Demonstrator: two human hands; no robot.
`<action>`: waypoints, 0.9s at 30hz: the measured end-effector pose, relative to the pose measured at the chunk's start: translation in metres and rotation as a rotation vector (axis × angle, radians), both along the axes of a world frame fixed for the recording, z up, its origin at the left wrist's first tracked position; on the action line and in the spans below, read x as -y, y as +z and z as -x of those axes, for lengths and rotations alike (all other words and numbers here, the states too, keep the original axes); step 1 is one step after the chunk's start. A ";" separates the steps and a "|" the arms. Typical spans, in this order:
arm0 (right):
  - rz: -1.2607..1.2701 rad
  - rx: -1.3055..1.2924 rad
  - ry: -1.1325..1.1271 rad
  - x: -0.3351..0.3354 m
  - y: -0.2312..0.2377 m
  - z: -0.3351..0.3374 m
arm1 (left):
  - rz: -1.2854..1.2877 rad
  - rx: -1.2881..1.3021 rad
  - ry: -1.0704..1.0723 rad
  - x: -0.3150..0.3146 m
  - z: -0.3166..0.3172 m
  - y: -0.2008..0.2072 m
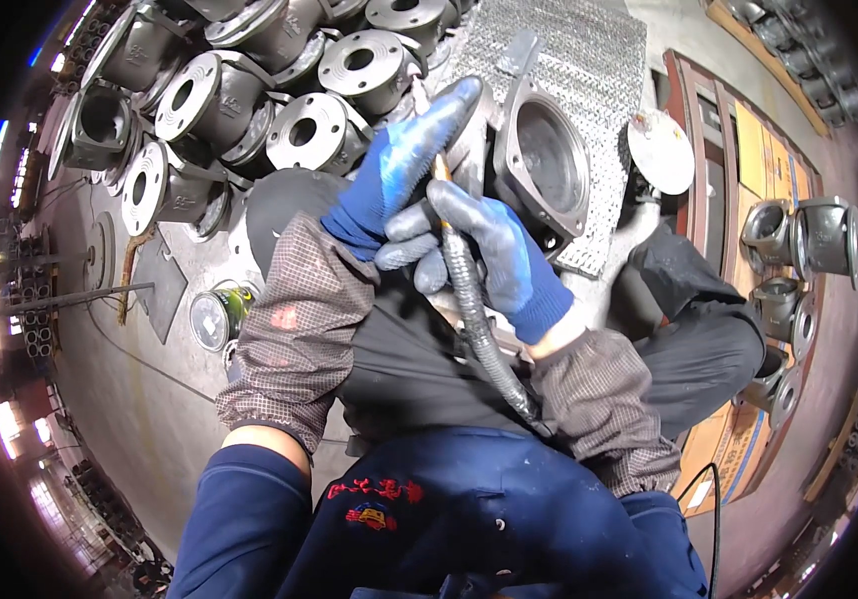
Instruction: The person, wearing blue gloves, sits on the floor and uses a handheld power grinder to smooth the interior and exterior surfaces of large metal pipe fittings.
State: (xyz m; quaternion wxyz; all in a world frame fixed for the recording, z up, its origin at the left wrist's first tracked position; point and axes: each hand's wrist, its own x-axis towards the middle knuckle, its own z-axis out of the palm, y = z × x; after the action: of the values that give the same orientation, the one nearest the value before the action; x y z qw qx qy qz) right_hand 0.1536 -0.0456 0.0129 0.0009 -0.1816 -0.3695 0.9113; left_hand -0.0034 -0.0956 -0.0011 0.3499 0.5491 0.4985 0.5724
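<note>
My left hand (404, 165), in a blue glove with grey palm coating, is closed around the front of a slim air grinder. The grinder's pale pinkish tip (419, 97) pokes out above the fingers, but most of its body is hidden. At the brass-coloured rear end (442, 172) my right hand (494, 240), gloved alike, grips the tool. A ribbed, dark-wrapped hose (474, 309) runs from there down toward my right forearm. Just beyond both hands a grey cast-metal valve body (544, 160) rests with its oval flanged opening facing up.
Several flanged castings (307, 132) are heaped at the far left. The valve body lies by a textured silvery sheet (588, 60). A green can (219, 317) stands left of my leg. To the right, more castings (828, 240) sit on a wooden pallet with cardboard (723, 449), near a round pale disc (660, 152).
</note>
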 end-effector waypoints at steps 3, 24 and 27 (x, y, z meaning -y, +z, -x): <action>-0.317 0.257 -0.163 0.010 0.013 -0.004 | -0.027 -0.109 0.009 -0.001 0.008 -0.015; -0.512 0.170 -0.553 0.008 0.027 -0.034 | 0.159 0.180 0.234 -0.008 0.001 -0.017; -0.750 0.274 -0.462 -0.040 0.056 -0.085 | 0.148 -0.088 0.333 -0.016 -0.010 -0.014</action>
State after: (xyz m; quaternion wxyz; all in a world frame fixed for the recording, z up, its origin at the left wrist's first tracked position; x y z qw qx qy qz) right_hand 0.2391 -0.0052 0.0693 0.2210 -0.3650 -0.6203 0.6581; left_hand 0.0066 -0.0796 -0.0155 0.2679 0.4562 0.6380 0.5595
